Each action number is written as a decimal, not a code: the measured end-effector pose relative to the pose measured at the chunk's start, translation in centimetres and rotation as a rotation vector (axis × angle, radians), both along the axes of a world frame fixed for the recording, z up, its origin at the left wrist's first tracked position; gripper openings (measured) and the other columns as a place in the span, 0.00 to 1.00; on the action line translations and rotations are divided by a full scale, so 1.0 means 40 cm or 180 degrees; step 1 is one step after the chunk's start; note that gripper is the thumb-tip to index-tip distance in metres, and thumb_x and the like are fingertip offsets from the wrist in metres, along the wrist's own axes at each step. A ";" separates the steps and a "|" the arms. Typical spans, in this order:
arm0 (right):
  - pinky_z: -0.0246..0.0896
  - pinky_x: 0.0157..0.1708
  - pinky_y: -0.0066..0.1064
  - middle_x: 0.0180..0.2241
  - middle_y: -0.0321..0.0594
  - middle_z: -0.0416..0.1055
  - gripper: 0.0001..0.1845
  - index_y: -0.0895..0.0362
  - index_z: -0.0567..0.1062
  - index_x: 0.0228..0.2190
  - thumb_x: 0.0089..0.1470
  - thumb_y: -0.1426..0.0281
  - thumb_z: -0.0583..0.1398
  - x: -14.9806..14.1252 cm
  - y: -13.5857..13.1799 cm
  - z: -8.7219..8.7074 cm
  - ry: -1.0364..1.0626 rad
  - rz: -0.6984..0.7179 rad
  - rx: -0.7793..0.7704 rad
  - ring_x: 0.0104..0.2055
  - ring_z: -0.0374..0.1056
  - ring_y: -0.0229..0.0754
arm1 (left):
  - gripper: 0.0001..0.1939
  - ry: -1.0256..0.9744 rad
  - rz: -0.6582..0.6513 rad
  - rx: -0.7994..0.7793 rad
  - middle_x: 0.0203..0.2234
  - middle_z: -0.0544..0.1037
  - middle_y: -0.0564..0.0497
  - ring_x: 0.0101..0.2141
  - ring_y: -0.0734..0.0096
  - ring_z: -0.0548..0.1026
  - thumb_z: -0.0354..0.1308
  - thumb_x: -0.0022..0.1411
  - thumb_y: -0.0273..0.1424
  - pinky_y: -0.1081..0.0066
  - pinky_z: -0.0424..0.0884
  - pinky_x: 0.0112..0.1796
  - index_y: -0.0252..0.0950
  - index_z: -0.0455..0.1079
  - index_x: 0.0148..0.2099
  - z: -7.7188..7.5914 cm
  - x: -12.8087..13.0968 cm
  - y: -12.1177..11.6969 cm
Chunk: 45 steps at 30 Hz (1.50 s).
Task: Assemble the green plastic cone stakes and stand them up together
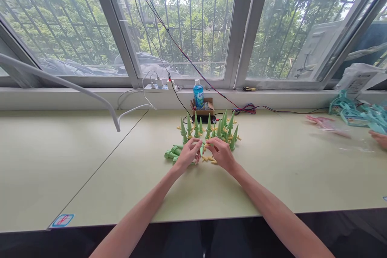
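Note:
My left hand [191, 152] is closed around a green plastic watering spike [202, 150], its tip pointing down. Close beside it, the fingers of my right hand [220, 152] pinch a small yellow valve [207, 144] against the spike's upper end. Behind both hands stand several upright green spikes [208, 125], most with yellow valves sticking out at the side. Left of my left hand, several green spikes [172, 153] lie on their sides. Loose yellow valves [211, 160] are scattered on the table between my wrists.
On the pale table [127, 185], a blue-labelled bottle [198, 95] and small cardboard box [208, 105] stand at the back. A black-and-red cable [246, 109] lies coiled nearby. At far right, another person's hand [379, 139] is near teal plastic pieces [356, 115] and a pink one [325, 123].

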State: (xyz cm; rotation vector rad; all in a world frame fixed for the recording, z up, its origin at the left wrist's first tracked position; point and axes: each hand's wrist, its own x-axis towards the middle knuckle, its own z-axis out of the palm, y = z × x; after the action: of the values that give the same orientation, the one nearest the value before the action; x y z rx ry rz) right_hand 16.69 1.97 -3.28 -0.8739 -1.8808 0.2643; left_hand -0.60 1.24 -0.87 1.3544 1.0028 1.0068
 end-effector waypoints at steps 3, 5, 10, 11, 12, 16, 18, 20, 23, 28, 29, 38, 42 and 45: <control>0.61 0.30 0.29 0.34 0.43 0.74 0.10 0.57 0.75 0.36 0.63 0.66 0.55 0.000 -0.003 0.004 -0.0006 -0.0009 -0.0050 0.28 0.66 0.38 | 0.23 0.0019 -0.0012 0.0018 0.21 0.71 0.55 0.17 0.77 0.66 0.56 0.58 0.51 0.78 0.62 0.16 0.38 0.62 0.43 0.001 0.000 -0.002; 0.61 0.30 0.30 0.34 0.43 0.74 0.11 0.57 0.75 0.35 0.63 0.65 0.55 0.000 -0.006 0.008 0.0008 -0.0011 -0.0093 0.27 0.66 0.39 | 0.23 0.0046 -0.0006 0.0055 0.22 0.72 0.55 0.17 0.77 0.66 0.56 0.59 0.51 0.77 0.62 0.17 0.38 0.62 0.43 0.002 0.000 -0.003; 0.61 0.29 0.30 0.31 0.43 0.74 0.12 0.57 0.76 0.34 0.62 0.64 0.55 -0.004 -0.011 0.014 0.0133 0.0000 -0.0239 0.26 0.65 0.39 | 0.23 0.0103 -0.0002 0.0252 0.22 0.70 0.56 0.16 0.78 0.64 0.56 0.59 0.51 0.77 0.61 0.17 0.38 0.62 0.45 0.003 0.001 -0.005; 0.61 0.29 0.29 0.30 0.42 0.74 0.12 0.57 0.76 0.33 0.62 0.64 0.56 -0.005 -0.011 0.015 0.0176 0.0004 -0.0277 0.26 0.65 0.38 | 0.23 0.0122 -0.0003 0.0313 0.22 0.69 0.56 0.16 0.78 0.64 0.56 0.59 0.50 0.77 0.61 0.17 0.38 0.62 0.45 0.003 0.001 -0.005; 0.61 0.29 0.29 0.29 0.41 0.74 0.13 0.57 0.76 0.32 0.61 0.64 0.56 -0.006 -0.012 0.015 0.0217 0.0011 -0.0322 0.25 0.64 0.38 | 0.23 0.0149 0.0003 0.0381 0.21 0.68 0.57 0.17 0.78 0.64 0.56 0.59 0.50 0.77 0.61 0.17 0.38 0.62 0.46 0.003 0.001 -0.006; 0.58 0.25 0.28 0.23 0.37 0.69 0.13 0.58 0.75 0.30 0.60 0.64 0.56 -0.010 -0.014 0.015 0.0386 0.0085 -0.0602 0.23 0.61 0.36 | 0.21 0.0331 0.0032 0.0734 0.24 0.66 0.56 0.20 0.77 0.65 0.57 0.60 0.46 0.78 0.62 0.18 0.38 0.62 0.49 0.004 0.001 -0.010; 0.58 0.25 0.27 0.23 0.36 0.69 0.13 0.58 0.74 0.29 0.59 0.63 0.56 -0.011 -0.013 0.013 0.0525 0.0167 -0.0777 0.23 0.61 0.36 | 0.20 0.0470 0.0073 0.0946 0.26 0.66 0.55 0.22 0.77 0.66 0.57 0.60 0.44 0.78 0.63 0.21 0.38 0.63 0.49 0.002 0.000 -0.010; 0.59 0.24 0.27 0.23 0.37 0.69 0.13 0.58 0.74 0.29 0.58 0.62 0.57 -0.012 -0.011 0.010 0.0693 0.0281 -0.0979 0.23 0.62 0.36 | 0.19 0.0623 0.0149 0.1139 0.29 0.67 0.53 0.24 0.76 0.67 0.57 0.60 0.42 0.77 0.65 0.23 0.38 0.64 0.50 0.001 -0.001 -0.009; 0.58 0.20 0.26 0.23 0.37 0.70 0.14 0.58 0.73 0.29 0.57 0.61 0.58 -0.012 -0.007 0.007 0.0911 0.0438 -0.1287 0.21 0.63 0.35 | 0.19 0.0790 0.0246 0.1297 0.34 0.68 0.50 0.27 0.75 0.69 0.58 0.60 0.41 0.76 0.66 0.25 0.38 0.64 0.50 -0.002 -0.001 -0.007; 0.56 0.16 0.25 0.22 0.36 0.70 0.15 0.58 0.72 0.28 0.56 0.58 0.59 -0.014 -0.005 0.009 0.1110 0.0553 -0.1535 0.16 0.60 0.33 | 0.18 0.0790 0.0261 0.1345 0.36 0.69 0.49 0.28 0.73 0.70 0.59 0.58 0.38 0.76 0.67 0.25 0.40 0.65 0.50 -0.004 0.000 -0.004; 0.55 0.15 0.25 0.22 0.36 0.69 0.15 0.58 0.72 0.28 0.56 0.58 0.59 -0.015 -0.005 0.010 0.1140 0.0572 -0.1573 0.15 0.59 0.33 | 0.18 0.0783 0.0277 0.1349 0.36 0.69 0.49 0.27 0.74 0.70 0.59 0.58 0.37 0.76 0.67 0.25 0.39 0.64 0.50 -0.004 0.001 -0.004; 0.58 0.16 0.26 0.24 0.36 0.70 0.17 0.57 0.73 0.33 0.55 0.55 0.60 -0.019 -0.008 0.009 0.1161 0.0603 -0.1646 0.16 0.61 0.34 | 0.18 0.0681 0.0476 0.1188 0.36 0.70 0.49 0.23 0.78 0.69 0.58 0.59 0.40 0.78 0.64 0.21 0.39 0.65 0.49 -0.002 0.002 -0.004; 0.57 0.16 0.26 0.24 0.36 0.69 0.17 0.57 0.72 0.33 0.56 0.55 0.59 -0.019 -0.007 0.008 0.1201 0.0505 -0.1520 0.17 0.61 0.34 | 0.20 0.0655 0.0524 0.1185 0.36 0.71 0.50 0.23 0.77 0.70 0.58 0.59 0.42 0.78 0.64 0.20 0.39 0.64 0.49 0.001 0.004 -0.005; 0.59 0.17 0.27 0.26 0.37 0.70 0.18 0.56 0.72 0.34 0.57 0.54 0.58 -0.015 -0.007 0.008 0.1227 0.0316 -0.1343 0.17 0.61 0.34 | 0.20 0.0512 0.0566 0.1061 0.33 0.71 0.51 0.22 0.77 0.70 0.57 0.60 0.45 0.78 0.63 0.19 0.38 0.63 0.48 0.004 0.006 -0.004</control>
State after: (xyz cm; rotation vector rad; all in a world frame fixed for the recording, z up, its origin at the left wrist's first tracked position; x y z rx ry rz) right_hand 16.07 1.67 -2.96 -0.9287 -1.5288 0.8527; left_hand -0.37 1.09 -0.71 1.6620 1.1255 1.2550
